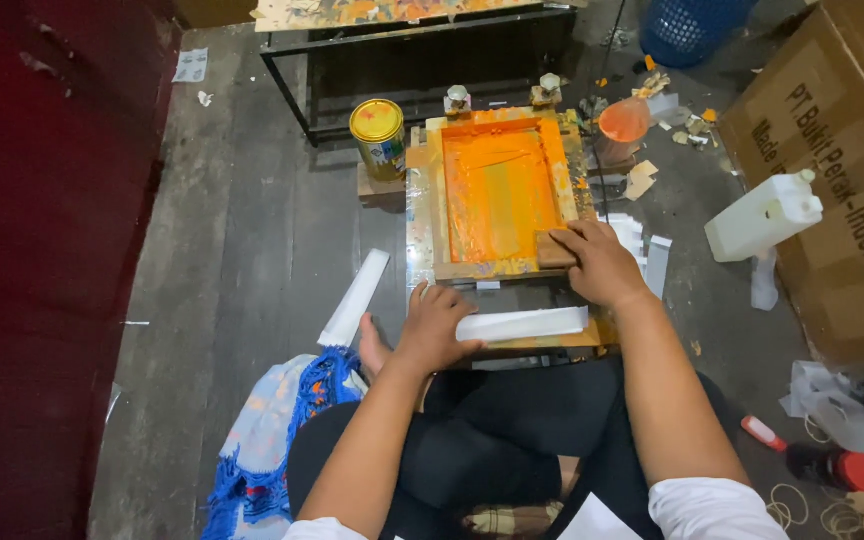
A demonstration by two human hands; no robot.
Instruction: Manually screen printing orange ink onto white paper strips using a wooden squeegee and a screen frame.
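A wooden screen-printing frame [435, 190] lies on a low board in front of me, its mesh coated with orange ink [499, 190]. My right hand [600, 262] grips a small wooden squeegee block [555, 250] at the frame's near right corner. My left hand [437, 325] presses down on a long white paper strip [524, 324] lying on the board just below the frame. I sit cross-legged in black trousers behind the board.
A yellow-lidded paint can [379, 135] stands left of the frame, an orange cup [623, 125] right. Another white strip [356, 297] lies on the floor at left. A white jug [764, 215] and cardboard box [842, 170] are at right, a metal table [422, 45] beyond.
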